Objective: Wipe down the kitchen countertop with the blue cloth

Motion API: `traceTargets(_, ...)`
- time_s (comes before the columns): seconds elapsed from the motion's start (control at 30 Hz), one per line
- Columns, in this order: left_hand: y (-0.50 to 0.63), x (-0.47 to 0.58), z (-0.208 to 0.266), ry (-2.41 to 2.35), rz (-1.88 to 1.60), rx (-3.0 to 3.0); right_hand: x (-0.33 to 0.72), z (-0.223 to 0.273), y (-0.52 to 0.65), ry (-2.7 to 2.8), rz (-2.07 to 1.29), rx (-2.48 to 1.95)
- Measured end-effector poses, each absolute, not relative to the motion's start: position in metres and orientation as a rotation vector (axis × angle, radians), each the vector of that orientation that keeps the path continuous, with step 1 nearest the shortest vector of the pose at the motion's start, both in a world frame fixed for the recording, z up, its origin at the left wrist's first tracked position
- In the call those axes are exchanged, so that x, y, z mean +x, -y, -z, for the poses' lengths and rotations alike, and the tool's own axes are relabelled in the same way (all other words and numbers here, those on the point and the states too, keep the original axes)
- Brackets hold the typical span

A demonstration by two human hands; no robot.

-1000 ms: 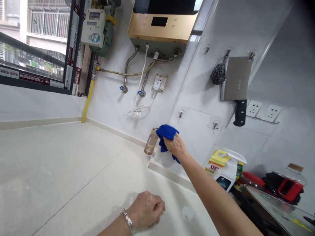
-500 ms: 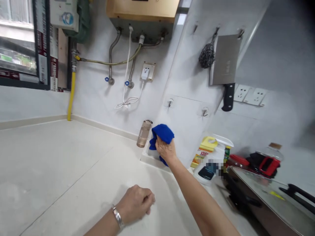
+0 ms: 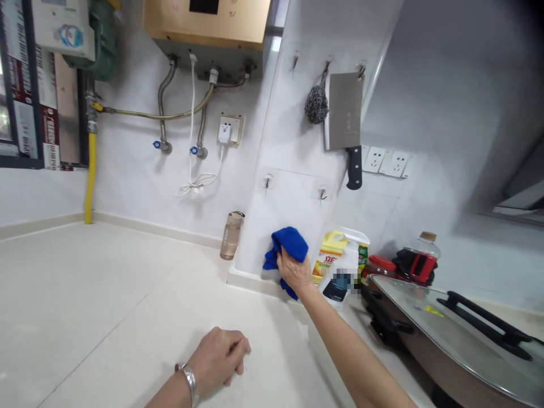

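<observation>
The right hand [image 3: 296, 273] clasps the cloth [image 3: 293, 241], bunched leftward by the counter's [image 3: 127, 283] back edge; the left hand [image 3: 219, 360], loosely fisted, looks empty.

The wide, smooth, cream-white counter [image 3: 106, 294] has a thin dark line across it. A see-through brown plastic bottle [image 3: 232, 238] stands near the wall. The curled left hand [image 3: 219, 357] rests near the front. To the right stand a white plastic bottle [image 3: 351, 258] and a big, round brown pan [image 3: 442, 362].
</observation>
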State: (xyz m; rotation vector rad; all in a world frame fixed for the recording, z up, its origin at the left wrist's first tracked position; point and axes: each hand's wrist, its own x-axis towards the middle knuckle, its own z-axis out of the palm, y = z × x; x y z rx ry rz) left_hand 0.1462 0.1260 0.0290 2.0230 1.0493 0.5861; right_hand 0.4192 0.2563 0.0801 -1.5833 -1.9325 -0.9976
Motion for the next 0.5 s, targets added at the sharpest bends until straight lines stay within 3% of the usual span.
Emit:
traceTargets(0.2, -0.129, 0.148, -0.029, -1.084, -0.545, 1.972, 0.420, -0.124, -0.251, 1.222, 1.024, -1.597)
traceTargets(0.5, -0.135, 0.150, -0.025, -1.072, -0.544, 1.916, 0.459, -0.180, -0.265, 0.911, 0.584, -1.357)
